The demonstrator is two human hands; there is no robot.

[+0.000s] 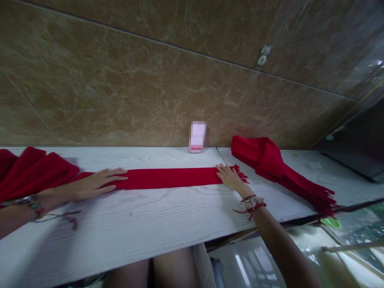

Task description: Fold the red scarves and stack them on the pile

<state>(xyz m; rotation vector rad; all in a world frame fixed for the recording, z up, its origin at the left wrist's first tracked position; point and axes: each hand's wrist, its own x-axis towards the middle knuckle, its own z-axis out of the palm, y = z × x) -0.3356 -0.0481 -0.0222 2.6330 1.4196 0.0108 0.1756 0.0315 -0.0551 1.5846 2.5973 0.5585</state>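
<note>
A red scarf lies stretched in a long flat strip across the white wood-grain table. My left hand rests on it with fingers extended, near where the strip meets bunched red cloth at the left. Whether that cloth and the strip are one piece is partly hidden by my forearm. My right hand presses flat on the strip's right end, just beside its fringe. Both hands have their fingers spread, holding nothing.
Another red scarf lies loosely folded at the right, its fringe over the table's front edge. A phone-like object, blurred out, leans against the brown marbled wall. The white table ends just before my legs. A dark box-like thing stands far right.
</note>
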